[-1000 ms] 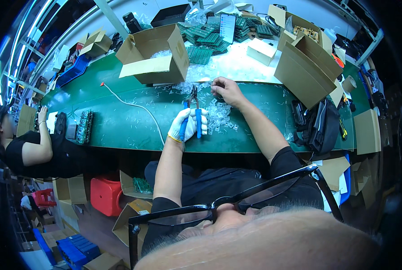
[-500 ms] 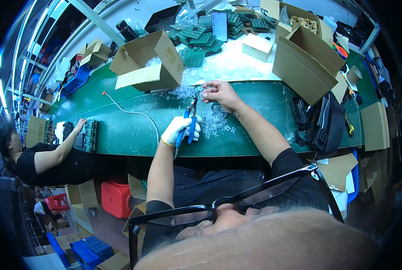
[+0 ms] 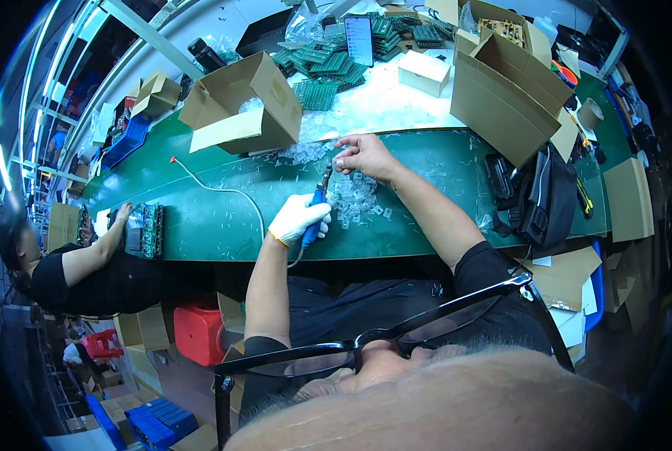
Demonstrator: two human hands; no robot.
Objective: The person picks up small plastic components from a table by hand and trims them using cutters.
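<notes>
My left hand (image 3: 300, 219), in a white glove, is wrapped round the blue-handled cutting pliers (image 3: 322, 194). Their handles are squeezed together, and the metal jaws point up at my right fingertips. My bare right hand (image 3: 367, 159) is closed in a pinch over the bench. Between thumb and forefinger it seems to hold a small clear plastic piece, mostly hidden, right by the plier tips. Under and beside my right hand lies a loose pile of small clear plastic pieces (image 3: 357, 197), with thin offcuts scattered around on the green bench top (image 3: 419, 225).
Cardboard boxes stand open at left (image 3: 280, 101) and right (image 3: 501, 98). Behind are stacked green circuit boards (image 3: 317, 94), a phone (image 3: 358, 41) and a small white box (image 3: 424, 73). A black bag (image 3: 543, 203) lies right. At far left, another person's hand (image 3: 124, 213) touches a board assembly.
The plier handles, spread apart before, are now squeezed together, and the jaws have turned slightly beside my right fingertips. My right hand stays pinched in nearly the same place.
</notes>
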